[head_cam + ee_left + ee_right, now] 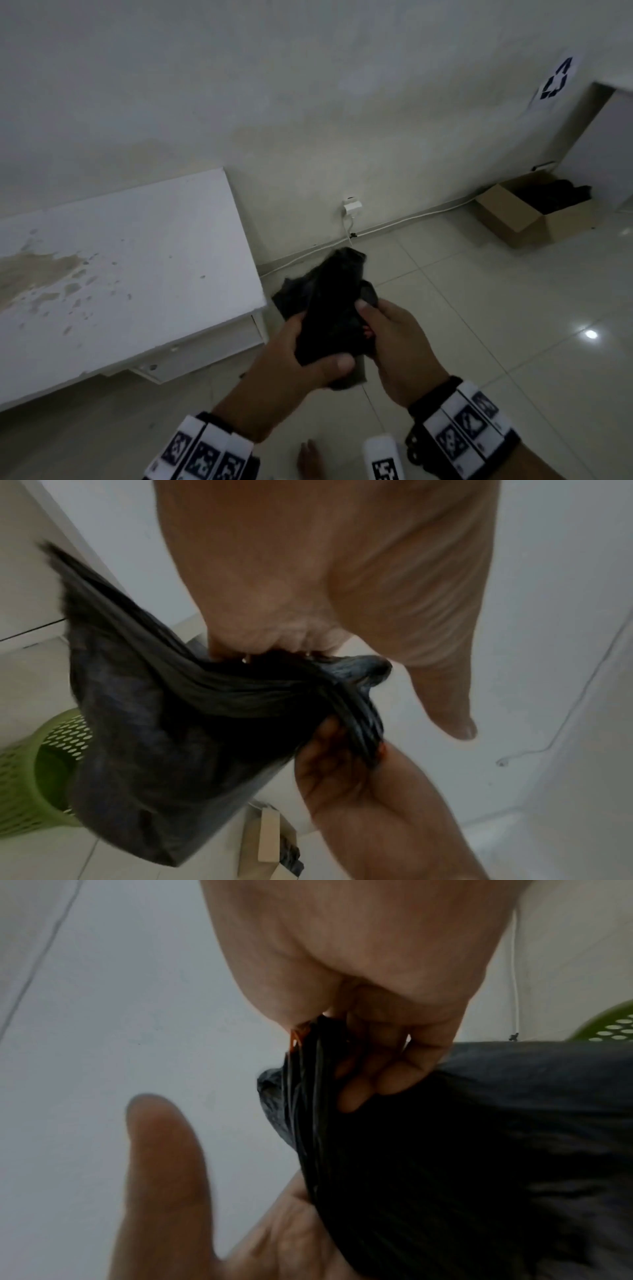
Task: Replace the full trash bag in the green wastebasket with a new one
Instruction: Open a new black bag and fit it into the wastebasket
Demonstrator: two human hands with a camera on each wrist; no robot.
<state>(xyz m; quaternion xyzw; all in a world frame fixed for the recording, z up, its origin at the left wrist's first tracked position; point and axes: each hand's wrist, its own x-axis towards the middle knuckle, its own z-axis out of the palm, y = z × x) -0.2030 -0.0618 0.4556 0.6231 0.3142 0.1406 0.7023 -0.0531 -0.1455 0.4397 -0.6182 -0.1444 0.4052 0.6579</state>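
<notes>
I hold a crumpled black trash bag in front of me with both hands, above the tiled floor. My left hand grips its lower part, thumb across the front. My right hand pinches gathered folds at its right edge. In the left wrist view my left hand has its fingers curled into the black trash bag. In the right wrist view my right hand pinches the pleated black trash bag, where an orange strip shows. The green wastebasket stands on the floor below, its rim just visible; it is outside the head view.
A stained white table stands at the left against the wall. A wall socket with a white cable is straight ahead. An open cardboard box with dark bags sits at the far right. A bare foot is below my hands.
</notes>
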